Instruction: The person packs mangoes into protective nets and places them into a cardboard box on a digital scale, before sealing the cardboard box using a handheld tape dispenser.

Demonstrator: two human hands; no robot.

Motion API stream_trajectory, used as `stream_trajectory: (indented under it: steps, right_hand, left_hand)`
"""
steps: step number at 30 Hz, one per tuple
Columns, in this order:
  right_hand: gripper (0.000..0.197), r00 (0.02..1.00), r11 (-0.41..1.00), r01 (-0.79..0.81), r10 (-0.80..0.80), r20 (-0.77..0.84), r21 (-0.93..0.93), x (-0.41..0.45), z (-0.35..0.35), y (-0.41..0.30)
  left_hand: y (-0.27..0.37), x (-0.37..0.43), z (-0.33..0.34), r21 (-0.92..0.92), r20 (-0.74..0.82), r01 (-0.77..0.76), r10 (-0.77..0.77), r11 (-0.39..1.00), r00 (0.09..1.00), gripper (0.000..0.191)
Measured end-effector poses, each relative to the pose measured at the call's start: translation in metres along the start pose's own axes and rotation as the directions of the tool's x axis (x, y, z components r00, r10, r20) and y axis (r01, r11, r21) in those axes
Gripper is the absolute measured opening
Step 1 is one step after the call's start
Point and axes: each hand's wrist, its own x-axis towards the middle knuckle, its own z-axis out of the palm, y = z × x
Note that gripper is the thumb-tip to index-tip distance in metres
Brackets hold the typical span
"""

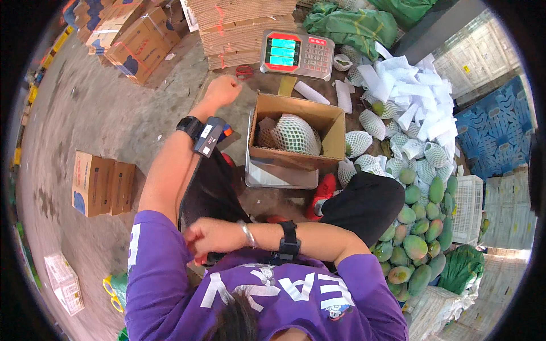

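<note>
My left hand (222, 90) is extended ahead over the floor, its fingers curled in with nothing visible in them. Red-handled scissors (244, 72) lie just beyond it. Across my body reaches my right hand (209, 238), fingers bent at the hem of my left purple sleeve (160, 238); whether they pinch the cloth is unclear. Between my legs an open cardboard box (294, 158) rests on the metal platform of a scale (281, 175). Inside the box is a mango in white foam netting (296, 133), beside a brownish piece (265, 133). The scale's lit display (283, 52) stands behind.
Loose mangoes (413, 247), netted mangoes (371, 123) and white foam sleeves (409, 89) are heaped on my right. Flattened cartons (247, 34) are stacked ahead. Small boxes (102, 183) stand at left. A white plastic crate (467, 209) and blue pallet (495, 128) are farther right.
</note>
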Motion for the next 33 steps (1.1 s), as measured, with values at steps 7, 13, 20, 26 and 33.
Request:
stream_trajectory:
  steps: [7,13,20,26,33]
  right_hand:
    - [0.018,0.934,0.994,0.1,-0.11,-0.339,-0.045,0.003,-0.014,-0.012]
    - [0.017,0.622,0.968,0.135,-0.25,-0.742,-0.213,-0.021,-0.019,-0.036]
    - [0.016,0.371,0.52,-0.37,-0.677,-0.635,-0.77,-0.062,-0.046,0.005]
    - [0.02,0.393,0.462,-0.477,-0.649,-0.651,-0.748,-0.061,-0.056,0.021]
    - [0.028,0.794,0.447,-0.327,-0.347,-0.499,-0.832,-0.091,-0.073,-0.026]
  left_hand:
    - [-0.019,0.012,0.011,0.079,0.001,0.08,-0.081,0.994,0.997,0.028]
    - [-0.039,0.018,0.016,0.265,0.0,0.019,-0.019,0.964,1.0,0.031]
    - [-0.013,0.042,0.034,0.098,-0.17,-0.075,0.091,0.992,0.981,0.029]
    - [0.08,0.042,0.023,-0.397,-0.288,-0.292,0.184,0.87,0.94,0.033]
    - [0.095,0.023,-0.011,-0.885,-0.023,-0.15,0.279,0.441,0.96,0.024]
